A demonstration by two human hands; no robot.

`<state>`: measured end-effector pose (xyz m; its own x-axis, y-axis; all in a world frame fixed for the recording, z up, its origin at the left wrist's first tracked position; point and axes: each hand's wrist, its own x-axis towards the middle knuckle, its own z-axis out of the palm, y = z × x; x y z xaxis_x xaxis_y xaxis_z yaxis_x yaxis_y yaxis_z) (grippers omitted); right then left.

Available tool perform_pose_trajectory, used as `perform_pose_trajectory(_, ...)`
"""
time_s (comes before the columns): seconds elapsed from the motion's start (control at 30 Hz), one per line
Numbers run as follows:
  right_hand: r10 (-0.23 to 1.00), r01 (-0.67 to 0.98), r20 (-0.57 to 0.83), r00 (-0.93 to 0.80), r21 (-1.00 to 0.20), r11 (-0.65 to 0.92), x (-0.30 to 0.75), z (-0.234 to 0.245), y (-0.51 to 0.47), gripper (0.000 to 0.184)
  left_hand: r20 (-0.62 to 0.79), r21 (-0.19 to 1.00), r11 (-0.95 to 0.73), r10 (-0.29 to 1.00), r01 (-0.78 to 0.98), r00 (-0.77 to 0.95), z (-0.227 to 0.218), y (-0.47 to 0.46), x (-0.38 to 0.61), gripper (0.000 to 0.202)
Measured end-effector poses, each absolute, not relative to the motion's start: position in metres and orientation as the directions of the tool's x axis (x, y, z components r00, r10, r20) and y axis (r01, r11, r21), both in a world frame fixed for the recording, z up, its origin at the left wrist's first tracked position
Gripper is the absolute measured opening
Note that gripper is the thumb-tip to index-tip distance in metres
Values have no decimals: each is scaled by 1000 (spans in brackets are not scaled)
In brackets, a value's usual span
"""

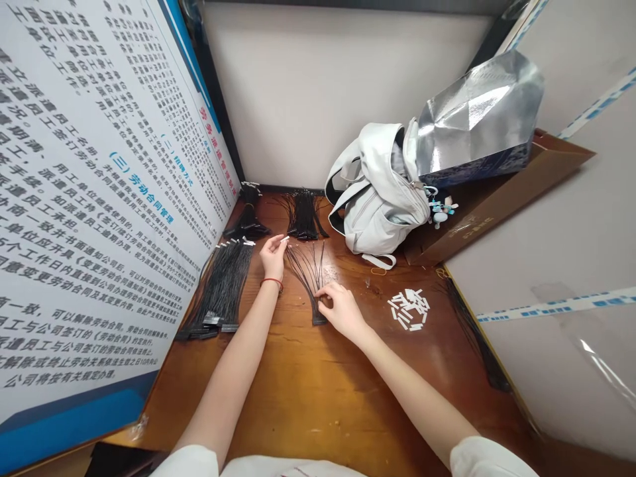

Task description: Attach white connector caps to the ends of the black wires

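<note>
Wire fan: while both hands are at it, the loose bundle of thin black wires (311, 285) lies flat on the brown, glossy wooden worktop (293, 391), in front of the person.
Long axis: roughly 12 to 6 o'clock, the far end leaning toward 11; the strands spread apart there and gather at a dark, flat connector end (319, 320) pointing to 6.
Left hand: at the fan's 10 o'clock, the left hand (273, 257) pinches a small white piece (285, 240) between thumb and forefinger, just beside the strand tips; forearm reaching in from 7, red cord (271, 283) around the wrist.
Right hand: at the fan's 4 o'clock, the right hand (340, 308) is palm down, fingers bent, thumb and forefinger close together over the wires; whether they grip a strand cannot be told. Forearm comes from 5.
White pile: small white strip-shaped pieces (410, 309) lie scattered at 3 o'clock from the fan.
Other bundles: black wires with white tips (223, 281) at 9; a dark wire bundle (304, 215) at 12.
Bag: pale grey fabric backpack (377, 199) at 1.
</note>
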<state>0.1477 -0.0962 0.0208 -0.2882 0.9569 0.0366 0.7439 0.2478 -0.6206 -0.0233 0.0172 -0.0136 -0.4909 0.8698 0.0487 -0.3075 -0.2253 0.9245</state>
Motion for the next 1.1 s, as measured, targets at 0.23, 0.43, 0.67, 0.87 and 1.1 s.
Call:
perform_pose_trajectory(0.23,950,828,69,-303,-476,298,122,20,-34,14,51,909,-247,866,-337,-497,-15,19,-23,34)
perform_pose_trajectory(0.43,966,853,33,-257,-463,242,103,21,8,13,46,915,-237,866,-327,-499,-14,20,-22,35)
perform_pose_trajectory(0.67,939,840,29,-342,-439,319,82,26,27,15,33,914,-231,861,-332,-508,-15,20,-23,33)
perform_pose_trajectory(0.87,911,825,6,-412,-422,376,70,19,31,13,11,914,-222,850,-339,-527,-13,20,-23,32)
perform_pose_trajectory(1.1,997,420,72,21,-906,57,87,1,41,7,-14,892,-218,862,-396,-506,-10,19,-21,34)
